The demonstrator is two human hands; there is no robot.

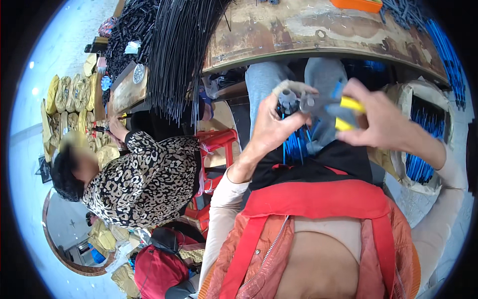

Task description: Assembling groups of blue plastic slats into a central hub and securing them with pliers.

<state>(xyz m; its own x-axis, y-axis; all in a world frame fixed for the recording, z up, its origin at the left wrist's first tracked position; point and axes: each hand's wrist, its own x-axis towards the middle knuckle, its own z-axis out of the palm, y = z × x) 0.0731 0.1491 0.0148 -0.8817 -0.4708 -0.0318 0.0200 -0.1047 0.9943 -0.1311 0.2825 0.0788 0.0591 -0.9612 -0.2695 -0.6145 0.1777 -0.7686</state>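
My left hand [269,127] is closed around a bundle of thin blue rods [297,145] with dark grey tube-like ends on top, held upright over my lap. My right hand [386,119] grips pliers [352,104] with yellow and blue handles. The metal head of the pliers is beside the grey ends, next to my left thumb. Motion blurs the pliers, so I cannot tell whether the jaws touch a rod.
A worn wooden table [279,30] stands ahead, with long black rods [181,60] hanging over its edge and an orange tray [356,5] on top. A sack [406,102] of blue rods stands at right. A co-worker [144,172] sits at left beside a red stool [219,137].
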